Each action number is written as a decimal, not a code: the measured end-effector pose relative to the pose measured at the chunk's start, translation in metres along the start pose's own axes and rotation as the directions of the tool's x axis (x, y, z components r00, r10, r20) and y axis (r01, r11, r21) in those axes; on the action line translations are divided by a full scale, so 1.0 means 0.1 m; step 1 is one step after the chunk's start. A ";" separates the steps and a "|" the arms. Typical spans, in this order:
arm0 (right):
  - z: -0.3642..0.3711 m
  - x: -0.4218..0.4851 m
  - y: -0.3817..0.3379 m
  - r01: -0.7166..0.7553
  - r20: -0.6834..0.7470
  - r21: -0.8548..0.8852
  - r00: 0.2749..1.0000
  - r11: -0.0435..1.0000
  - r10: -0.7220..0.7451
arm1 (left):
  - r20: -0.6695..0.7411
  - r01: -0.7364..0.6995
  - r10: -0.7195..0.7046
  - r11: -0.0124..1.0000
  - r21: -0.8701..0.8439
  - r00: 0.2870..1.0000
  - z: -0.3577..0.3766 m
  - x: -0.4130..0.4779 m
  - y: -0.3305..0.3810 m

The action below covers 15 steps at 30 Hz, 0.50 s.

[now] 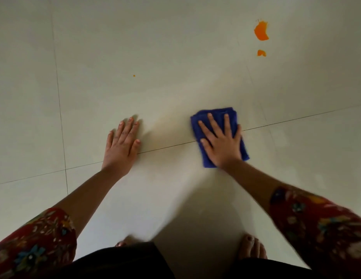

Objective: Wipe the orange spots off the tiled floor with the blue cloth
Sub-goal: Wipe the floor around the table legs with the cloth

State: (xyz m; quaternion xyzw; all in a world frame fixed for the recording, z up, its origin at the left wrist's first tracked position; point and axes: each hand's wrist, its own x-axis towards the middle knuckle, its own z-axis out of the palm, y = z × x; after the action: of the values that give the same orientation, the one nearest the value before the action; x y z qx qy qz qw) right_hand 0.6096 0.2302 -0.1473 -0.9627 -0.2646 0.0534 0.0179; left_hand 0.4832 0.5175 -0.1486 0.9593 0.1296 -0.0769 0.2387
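A folded blue cloth (201, 154) lies flat on the pale tiled floor (165, 57), across a grout line. My right hand (221, 140) presses on it with fingers spread straight. My left hand (121, 146) rests flat on the bare floor to the left, fingers straight and together. A large orange spot (261, 31) sits far up at the right, with a smaller orange spot (261, 53) just below it. A tiny orange dot (134, 75) lies in the middle distance, beyond my left hand. All the spots are apart from the cloth.
Thin grout lines cross the floor, one running diagonally under both hands and one down the left side. My bare feet (252, 248) and dark-clothed knees fill the bottom edge. Red flowered sleeves cover both forearms' upper parts.
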 end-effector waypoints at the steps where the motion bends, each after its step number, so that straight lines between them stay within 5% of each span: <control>1: 0.02 -0.04 -0.25 0.039 -0.010 0.034 0.999 0.999 -0.039 | -0.003 0.003 -0.003 1.000 0.010 1.000 0.00 0.00 0.00; 2: 0.09 -0.20 -0.45 0.193 -0.015 0.033 0.981 0.981 -0.193 | -0.010 0.011 -0.011 1.000 0.021 1.000 0.01 0.00 0.01; 4: 0.17 -0.75 -0.53 0.572 0.060 0.008 0.819 0.820 -0.571 | -0.029 0.027 -0.026 0.999 0.040 0.999 0.02 0.00 0.02; 6: 0.15 -1.20 -0.15 0.722 0.144 0.029 0.681 0.691 -0.718 | -0.045 0.031 -0.029 0.998 0.058 0.999 0.04 0.00 0.04; 7: 0.14 -1.30 0.13 0.725 0.142 0.024 0.679 0.688 -0.721 | -0.048 0.031 -0.028 0.997 0.067 0.998 0.04 -0.01 0.04; 10: 0.09 -1.13 0.97 0.496 0.127 -0.055 0.864 0.867 -0.486 | -0.046 0.032 -0.028 0.996 0.085 0.999 0.05 -0.02 0.06; 12: 0.02 -0.74 1.20 0.106 0.066 -0.039 0.992 0.994 -0.103 | -0.051 0.024 -0.019 0.994 0.104 0.999 0.05 -0.03 0.06; 14: -0.04 -0.29 1.01 -0.256 0.029 0.039 0.967 0.966 0.255 | -0.052 0.018 -0.012 0.992 0.126 0.999 0.05 -0.03 0.06; 15: -0.05 -0.13 0.80 -0.310 0.037 0.059 0.951 0.949 0.308 | -0.052 0.014 -0.008 0.991 0.134 0.999 0.05 -0.02 0.06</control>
State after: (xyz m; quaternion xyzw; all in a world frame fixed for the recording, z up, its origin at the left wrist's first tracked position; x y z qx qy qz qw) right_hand 0.6396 0.1549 -0.1461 -0.9904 -0.1089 0.0772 0.0367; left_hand 0.4824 0.5092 -0.1498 0.9741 0.1355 -0.0623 0.1698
